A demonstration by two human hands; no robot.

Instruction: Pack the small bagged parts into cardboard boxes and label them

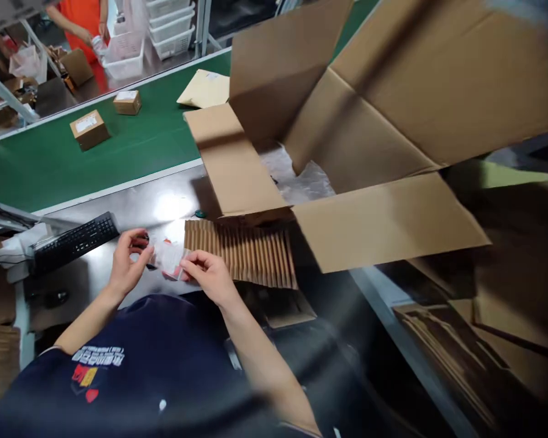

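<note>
Between my two hands is a small clear plastic bag [168, 258] with a white label and something reddish inside. My left hand [130, 260] pinches its left side between thumb and fingers. At the lower right corner, my right hand [210, 277] grips the bag with thumb and forefinger. Just right of the bag lies a row of brown padded mailers [240, 252] standing packed on edge. Beyond them a large open cardboard box [246, 164] has its flaps spread, with clear plastic bags [296, 176] inside.
A black keyboard [75, 242] lies on the metal table [132, 198] to the left. Behind runs a green conveyor belt [31, 161] carrying small cartons [90, 129] and a yellow padded envelope [204, 89]. Across it, a person in orange [80, 24] handles something near white baskets [126, 58].
</note>
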